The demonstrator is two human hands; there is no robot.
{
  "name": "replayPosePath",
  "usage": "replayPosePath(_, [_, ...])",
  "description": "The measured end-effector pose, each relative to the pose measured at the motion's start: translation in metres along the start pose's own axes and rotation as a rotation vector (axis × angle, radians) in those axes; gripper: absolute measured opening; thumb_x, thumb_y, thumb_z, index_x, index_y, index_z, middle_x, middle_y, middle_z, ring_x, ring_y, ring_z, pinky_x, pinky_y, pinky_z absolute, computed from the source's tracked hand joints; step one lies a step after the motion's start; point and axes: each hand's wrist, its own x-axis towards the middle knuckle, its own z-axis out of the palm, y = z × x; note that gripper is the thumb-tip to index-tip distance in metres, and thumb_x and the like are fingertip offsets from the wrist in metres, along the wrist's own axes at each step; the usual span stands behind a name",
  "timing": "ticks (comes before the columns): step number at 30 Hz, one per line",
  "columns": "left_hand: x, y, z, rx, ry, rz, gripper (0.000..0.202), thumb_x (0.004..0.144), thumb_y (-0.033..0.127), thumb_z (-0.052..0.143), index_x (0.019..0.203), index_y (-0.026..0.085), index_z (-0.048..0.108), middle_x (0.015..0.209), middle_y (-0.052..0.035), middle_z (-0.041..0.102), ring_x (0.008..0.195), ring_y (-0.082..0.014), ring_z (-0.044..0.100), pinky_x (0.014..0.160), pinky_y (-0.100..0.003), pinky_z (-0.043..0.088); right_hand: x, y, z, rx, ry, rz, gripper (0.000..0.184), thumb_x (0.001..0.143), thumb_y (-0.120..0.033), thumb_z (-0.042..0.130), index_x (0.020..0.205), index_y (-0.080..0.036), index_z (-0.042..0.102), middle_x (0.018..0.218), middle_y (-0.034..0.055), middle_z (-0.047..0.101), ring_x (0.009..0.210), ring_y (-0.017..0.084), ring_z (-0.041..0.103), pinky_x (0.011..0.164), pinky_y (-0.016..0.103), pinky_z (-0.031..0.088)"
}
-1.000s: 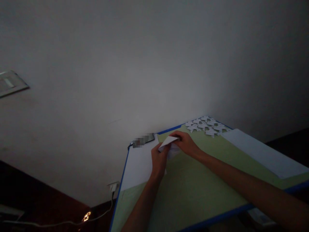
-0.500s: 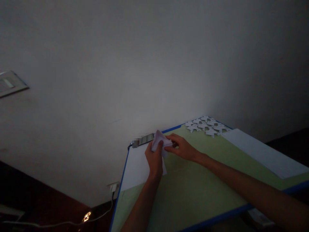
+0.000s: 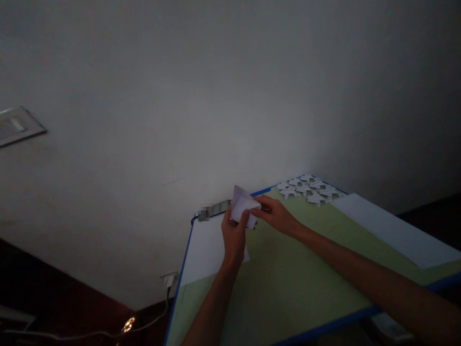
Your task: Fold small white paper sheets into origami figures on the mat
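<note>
My left hand (image 3: 234,236) and my right hand (image 3: 276,216) both grip a partly folded white paper (image 3: 243,205), raised slightly above the green table (image 3: 288,283). The left thumb presses the paper's lower edge; the right fingers pinch its right corner. Under the left hand lies a stack of white sheets (image 3: 205,247) at the table's left side. Several folded white paper shapes (image 3: 309,188) lie in a heap at the far corner.
A dark phone (image 3: 216,209) rests at the table's far left edge by the wall. Another white sheet stack (image 3: 392,229) lies along the right side. A wall socket (image 3: 169,278) with a cable hangs below left. The table has a blue rim.
The paper was turned and lifted from a flat triangle over the table into a more upright, opened shape. Both hands shifted slightly left toward the phone and kept hold.
</note>
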Motion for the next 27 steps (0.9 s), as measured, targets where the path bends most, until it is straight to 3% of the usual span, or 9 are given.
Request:
replayPosePath(5, [0.001,0.001,0.000,0.067,0.094,0.037,0.059,0.074,0.046,0.079,0.120,0.012,0.065,0.099,-0.0106,0.073,0.075,-0.0184,0.068,0.065,-0.028,0.054,-0.003,-0.003,0.004,-0.070,-0.013,-0.040,0.036,0.091,-0.037,0.062,0.120,-0.018,0.071,0.098,0.0061,0.059,0.082,0.016,0.061,0.072,0.030,0.054])
replayPosePath(10, [0.000,0.000,-0.003,0.114,0.105,0.057,0.055,0.077,0.044,0.077,0.121,0.012,0.066,0.102,-0.0110,0.074,0.079,-0.0199,0.068,0.069,-0.029,0.054,-0.006,-0.005,0.007,-0.197,0.029,-0.136,0.026,0.095,-0.032,0.057,0.108,-0.019,0.075,0.093,0.0062,0.062,0.083,0.017,0.061,0.070,0.028,0.051])
replayPosePath(15, [-0.001,-0.004,-0.003,0.147,0.127,0.088,0.053,0.078,0.042,0.076,0.124,0.016,0.067,0.116,-0.0135,0.072,0.100,-0.0255,0.069,0.082,-0.034,0.055,-0.009,-0.009,0.013,-0.200,0.079,-0.129,0.024,0.094,-0.025,0.055,0.108,-0.018,0.074,0.096,0.0068,0.060,0.080,0.016,0.059,0.067,0.027,0.049])
replayPosePath(20, [-0.004,0.000,0.000,0.062,0.094,0.035,0.060,0.075,0.041,0.079,0.127,0.015,0.066,0.116,-0.0139,0.072,0.096,-0.0260,0.070,0.081,-0.035,0.056,-0.010,-0.012,0.016,-0.177,0.076,-0.113,0.024,0.094,-0.022,0.051,0.107,-0.019,0.071,0.092,0.0045,0.054,0.082,0.017,0.055,0.070,0.028,0.047])
replayPosePath(27, [-0.010,0.012,0.008,0.053,0.056,0.037,0.052,0.074,0.041,0.080,0.116,0.013,0.068,0.103,-0.0113,0.075,0.088,-0.0229,0.070,0.076,-0.031,0.055,-0.013,-0.012,0.015,-0.119,0.051,-0.098,0.025,0.100,-0.033,0.046,0.090,-0.020,0.065,0.093,0.0036,0.051,0.087,0.018,0.052,0.077,0.028,0.047])
